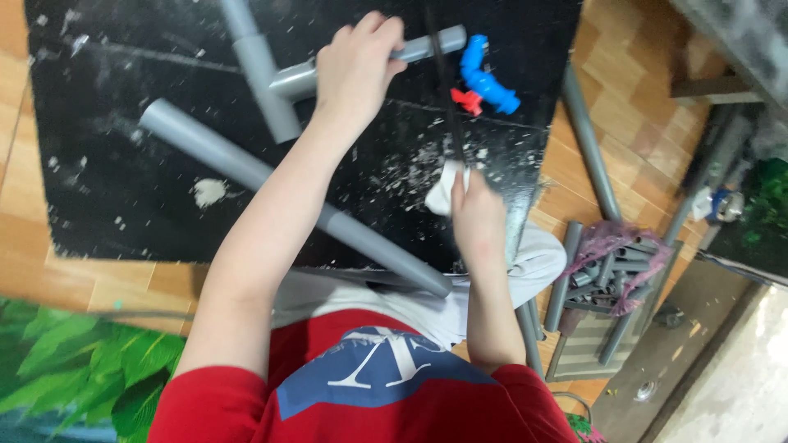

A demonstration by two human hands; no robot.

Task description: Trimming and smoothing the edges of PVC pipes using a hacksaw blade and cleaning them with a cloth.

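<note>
My left hand (357,66) is closed around a grey plastic pipe (431,45) that lies across a black board (107,148), joined to a grey tee piece (267,78). My right hand (478,215) grips a white-wrapped handle (443,189) of a thin dark saw blade (443,90). The blade runs up across the pipe just right of my left hand. A blue valve fitting (486,78) with a red handle (468,100) sits at the pipe's right end. White shavings are scattered over the board around the blade.
A long grey pipe (246,168) lies diagonally across the board under my left arm. On the wooden floor to the right are more grey pipes (591,148) and a purple mesh bag (611,246) of short pipe pieces. Green leaf-patterned material (74,361) lies at lower left.
</note>
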